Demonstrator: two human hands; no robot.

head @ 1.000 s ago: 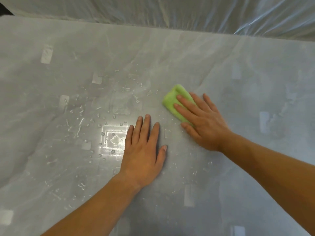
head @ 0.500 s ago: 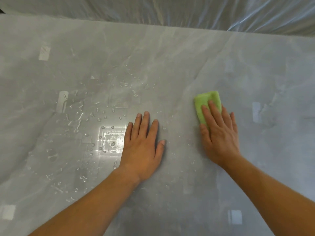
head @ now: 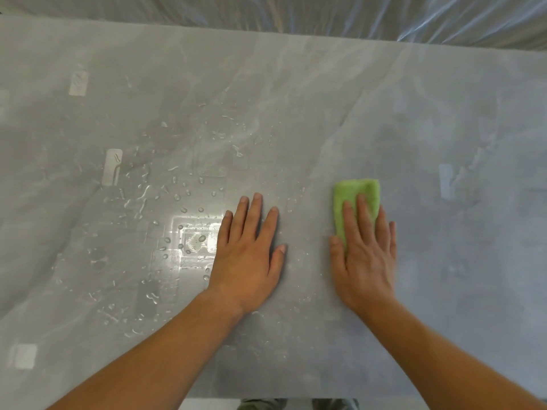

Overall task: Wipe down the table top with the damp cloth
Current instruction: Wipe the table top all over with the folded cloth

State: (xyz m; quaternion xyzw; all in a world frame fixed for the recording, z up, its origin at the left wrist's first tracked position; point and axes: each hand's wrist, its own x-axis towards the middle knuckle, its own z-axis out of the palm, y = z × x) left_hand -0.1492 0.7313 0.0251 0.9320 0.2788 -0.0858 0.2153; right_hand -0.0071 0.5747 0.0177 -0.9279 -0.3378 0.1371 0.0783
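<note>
Left of the left hand (head: 248, 255): water droplets (head: 142, 199) are scattered over the grey marbled table top (head: 444, 84). A bright glare patch (head: 195, 238) sits just beside the little-finger side. A few pale rectangles (head: 112, 167) lie further left; I can't tell whether they are reflections or marks.

The left hand lies flat, palm down, fingers straight and slightly spread. It holds nothing and rests on the table.

Just right of it, apart and not touching, is the right hand (head: 367, 261). It is also flat, with straight fingers pressing down on the green cloth (head: 352, 190). The folded cloth lies under the fingers and sticks out past the fingertips on the far side. It is pressed, not gripped.

Right of the right hand the surface looks matte, with no droplets visible. Clear plastic sheeting (head: 325, 13) hangs beyond the far edge.

Risks, as a judgement:
- The cloth is only pinned by flat fingers, so a fast stroke could make it bunch or slide out.
- The wet zone left of the left hand looks unwiped and could be missed, as could the patch the left hand covers.
- The left palm bears on a wet, slick top and might skid if leaned on.
- A soaked cloth could smear the water rather than lift it.

Writing: no brand, label or text is readable anywhere.
</note>
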